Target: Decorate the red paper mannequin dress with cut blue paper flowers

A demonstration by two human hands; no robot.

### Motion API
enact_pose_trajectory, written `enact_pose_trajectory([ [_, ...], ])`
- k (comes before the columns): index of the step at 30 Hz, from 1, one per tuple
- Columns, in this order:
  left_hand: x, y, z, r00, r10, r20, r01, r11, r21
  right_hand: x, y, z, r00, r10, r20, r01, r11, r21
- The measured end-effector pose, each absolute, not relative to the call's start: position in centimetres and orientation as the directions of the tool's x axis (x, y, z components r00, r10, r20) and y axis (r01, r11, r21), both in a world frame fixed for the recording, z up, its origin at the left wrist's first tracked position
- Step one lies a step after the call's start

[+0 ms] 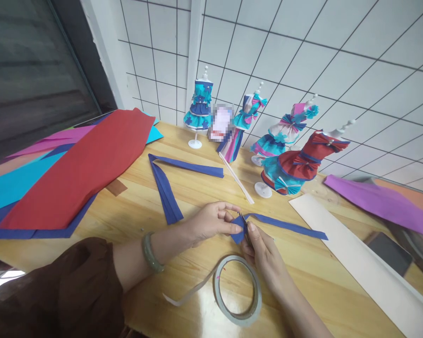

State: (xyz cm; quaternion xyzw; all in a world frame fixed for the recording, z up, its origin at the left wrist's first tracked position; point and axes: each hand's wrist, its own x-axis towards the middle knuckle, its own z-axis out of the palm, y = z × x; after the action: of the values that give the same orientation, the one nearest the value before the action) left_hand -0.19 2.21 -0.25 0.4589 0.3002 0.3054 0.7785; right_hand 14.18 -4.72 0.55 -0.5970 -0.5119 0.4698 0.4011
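Note:
Near the middle of the wooden table (137,206), my left hand (216,219) pinches a small piece of blue paper (237,229) between thumb and fingers. My right hand (262,249) is closed around a small dark metal tool, probably scissors (244,220), whose tip meets the blue piece. A narrow blue strip (289,224) extends to the right from behind the hands, its far end over a white sheet (338,234). Just below the hands lies a roll of tape (218,291) with its loose end trailing left. A folded blue strip (190,166) lies beyond my left hand.
Small dress forms in paper dresses (199,105) stand along the tiled wall. Red paper (88,164) tops a stack of coloured sheets at the left. A thin pale strip (237,178) lies mid-table. Purple paper (380,199) and a dark flat object (389,253) are at the right.

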Motion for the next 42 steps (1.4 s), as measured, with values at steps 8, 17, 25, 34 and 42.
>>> enact_pose_trajectory([
  [8, -0.5, 2.5, -0.3, 0.664, 0.734, -0.141, -0.183, 0.344, 0.921, 14.5, -4.7, 0.4, 0.006, 0.990, -0.139, 0.243, -0.136, -0.961],
  [17, -0.7, 2.8, 0.4, 0.661, 0.741, -0.115, -0.138, 0.271, 0.953, 14.4, -4.8, 0.9, 0.003, 0.990, -0.142, 0.297, -0.136, -0.945],
  [25, -0.6, 3.1, 0.3, 0.651, 0.751, -0.110, -0.117, 0.242, 0.963, 14.6, -4.8, 0.8, -0.010, 0.986, -0.165, 0.319, -0.153, -0.935],
  [34, -0.8, 3.2, 0.7, 0.648, 0.751, -0.125, -0.108, 0.253, 0.961, 14.6, -4.7, 0.9, -0.008, 0.982, -0.191, 0.315, -0.178, -0.932],
  [42, -1.0, 3.3, 0.7, 0.648, 0.749, -0.135, -0.102, 0.261, 0.960, 14.6, -4.7, 0.9, 0.001, 0.984, -0.178, 0.329, -0.168, -0.929],
])
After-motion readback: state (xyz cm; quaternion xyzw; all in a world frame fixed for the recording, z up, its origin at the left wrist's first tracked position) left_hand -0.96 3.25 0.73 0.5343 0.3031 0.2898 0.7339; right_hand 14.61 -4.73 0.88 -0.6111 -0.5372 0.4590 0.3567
